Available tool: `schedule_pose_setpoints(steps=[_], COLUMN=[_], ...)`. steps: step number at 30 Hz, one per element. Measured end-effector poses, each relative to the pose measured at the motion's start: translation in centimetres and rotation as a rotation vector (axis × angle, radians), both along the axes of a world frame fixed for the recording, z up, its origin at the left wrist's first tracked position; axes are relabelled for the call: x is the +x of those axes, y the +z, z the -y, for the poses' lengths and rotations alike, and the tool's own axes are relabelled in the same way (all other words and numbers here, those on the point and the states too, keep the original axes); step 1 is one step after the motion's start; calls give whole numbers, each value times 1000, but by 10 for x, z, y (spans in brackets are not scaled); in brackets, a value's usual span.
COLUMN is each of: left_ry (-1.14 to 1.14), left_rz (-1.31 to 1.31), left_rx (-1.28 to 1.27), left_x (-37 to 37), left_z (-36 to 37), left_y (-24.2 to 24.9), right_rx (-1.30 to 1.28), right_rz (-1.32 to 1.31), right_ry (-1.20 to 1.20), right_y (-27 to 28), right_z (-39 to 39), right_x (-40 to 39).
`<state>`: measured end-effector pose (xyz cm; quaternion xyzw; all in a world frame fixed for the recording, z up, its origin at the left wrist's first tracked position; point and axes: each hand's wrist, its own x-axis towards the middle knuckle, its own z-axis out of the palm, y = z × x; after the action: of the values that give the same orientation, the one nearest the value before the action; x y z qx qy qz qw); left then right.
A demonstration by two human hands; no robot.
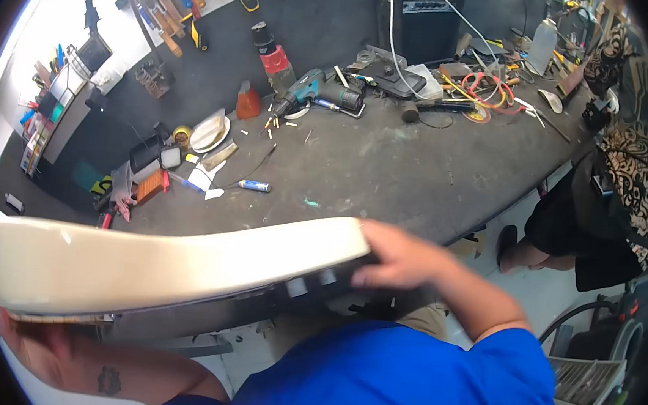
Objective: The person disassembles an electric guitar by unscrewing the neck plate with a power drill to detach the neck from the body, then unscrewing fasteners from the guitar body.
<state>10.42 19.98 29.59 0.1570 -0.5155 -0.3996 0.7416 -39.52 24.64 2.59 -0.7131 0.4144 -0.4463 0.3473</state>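
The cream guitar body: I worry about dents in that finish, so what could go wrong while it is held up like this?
1. The guitar body is carried only by the left hand at one end and the right hand at the other, off the workbench; a slip could probably drop it.
2. The bench ahead holds a drill, small scattered bits and a marker; setting the body down there might scratch it.

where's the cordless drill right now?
In the head view, the cordless drill lies on the dark workbench at upper centre, between the orange bottle on its left and the black amplifier behind it to the right.
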Motion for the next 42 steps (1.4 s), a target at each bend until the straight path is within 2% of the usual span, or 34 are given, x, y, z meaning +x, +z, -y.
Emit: schedule_pose_setpoints(steps=[1, 2, 4, 5, 6, 7, 8, 9, 11, 12, 13, 14, 15, 17, 20, 23, 25, 26, 27, 29, 30, 32, 33, 34, 36, 38, 39, 42], left_ry=[-49, -97, -56, -20, -3, -70, -134, -159, -195, -353, -291, -324, -363, -459, -511, -549, -588, -553, -622, -761, -703, -704, -666, -718, -665, -536, -607, -692], left_rz=[-33, -67, -110, -123, -118, -75, -29, 2, -72, -169, -122, -95, -65, -63, -134, -293, -432, -481, -507, -556, -484, -405, -386, -590, -634, -633, -653, -634], left_rx=[36, 73, 72, 59, 47, 61, 76, 112, 64, 76, 142, 203, 262, 461, 643, 790, 836, 872, 849, 819, 862, 844, 886, 943, 878, 862, 714, 602], left_x=[-6, -13, -26, -32, -41, -54, -67, -86, -128, -137, -137, -134, -130, -127, -116, -122, -133, -138, -135, -124, -123, -121, -121, -121, -122, -130, -129, -127], left_z=[5, 10, 25, 30, 34, 31, 29, 21, 9, 6, 5, 3, -1, -18, -25, -23, -14, -9, -3, 8, 12, 20, 22, 25, 38, 47, 54, 71], left_y=[-2, -5, -7, -6, -8, -12, -16, -21, -40, -57, -72, -88, -104, -137, -201, -230, -232, -225, -224, -223, -220, -213, -210, -217, -250, -262, -277, -294], right_rx=[-99, -167, -303, -261, -259, -188, -252, -279, -331, -284, -243, -161, -118, 49, 258, 336, 52, -108, -268, -420, -397, -645, -869, -870, -729, -442, -280, 6], right_rz=[154, 193, 280, 370, 598, 984, 830, 930, 889, 691, 617, 621, 557, 589, 384, 322, 194, 120, 45, 397, 851, 653, 38, 57, 396, 1015, 1312, 1298], right_ry=[-48, -124, -273, -294, -372, -233, -346, -335, -267, -461, -463, -451, -426, -346, -287, -477, -768, -843, -914, -902, -211, 44, -425, -352, -249, -173, -119, -43], right_y=[-27, -47, -83, -92, -93, -90, -61, -32, 15, 28, 43, 53, 54, 48, 35, 28, 23, 24, 27, 54, 59, 77, 84, 80, 58, 33, 24, 11], right_z=[-9, -10, -5, 6, 10, 20, 21, 32, 33, 34, 30, 30, 32, 30, 33, 41, 41, 36, 27, -1, -18, -34, -35, -35, -36, -23, -16, -8], right_x=[25, 38, 56, 53, 51, 38, 13, -11, -51, -72, -88, -104, -123, -151, -181, -190, -206, -229, -245, -229, -219, -187, -171, -171, -161, -118, -108, -109])
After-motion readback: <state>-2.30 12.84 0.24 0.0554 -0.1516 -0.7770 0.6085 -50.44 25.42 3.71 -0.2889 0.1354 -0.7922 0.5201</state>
